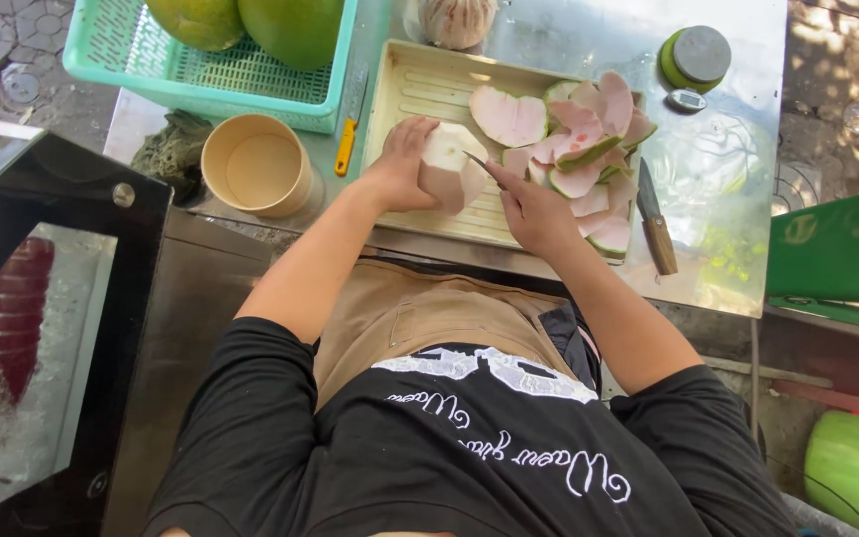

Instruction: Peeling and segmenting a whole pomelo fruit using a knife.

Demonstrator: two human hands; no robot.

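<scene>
Head view: left hand (pixel 402 164) grips one peeled coconut (pixel 452 166); right hand (pixel 532 211) clenches one knife (pixel 478 165).

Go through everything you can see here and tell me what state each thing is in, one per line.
Coconut: peeled white, held on the tray.
Left hand: gripping the coconut.
Right hand: closed on a small knife, blade at the coconut.
Husk pieces: cut off, piled up.
Tray: holding the husk pieces.
Cup: upright, empty.
Big knife: lying flat, unused.
Basket: holding green coconuts.

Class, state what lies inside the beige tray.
The tray holds a peeled coconut gripped by the left hand, plus pink-white husk slices. The tray floor beneath them is hidden.
</scene>
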